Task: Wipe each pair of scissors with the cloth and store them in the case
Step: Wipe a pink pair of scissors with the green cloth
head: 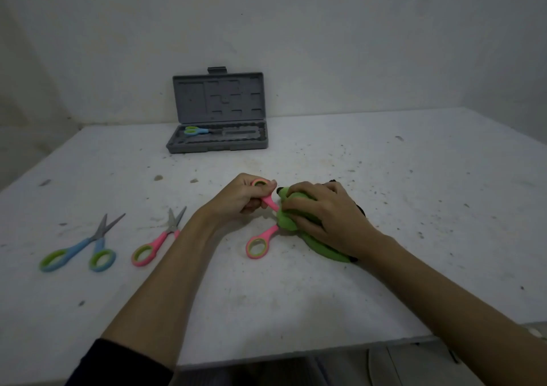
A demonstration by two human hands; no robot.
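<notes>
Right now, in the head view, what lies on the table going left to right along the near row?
Blue scissors → loose pink scissors → left hand holding the pink scissors being wiped → green cloth under the right hand.

I see a white, speckled tabletop backed by a wall. A grey case stands open near its far edge, lid upright, with blue scissors in the tray. By the left edge lie open blue-handled scissors, and just right of them pink-handled scissors. Near the middle a green cloth rests on the surface, with a pink scissor handle loop beside it.
</notes>
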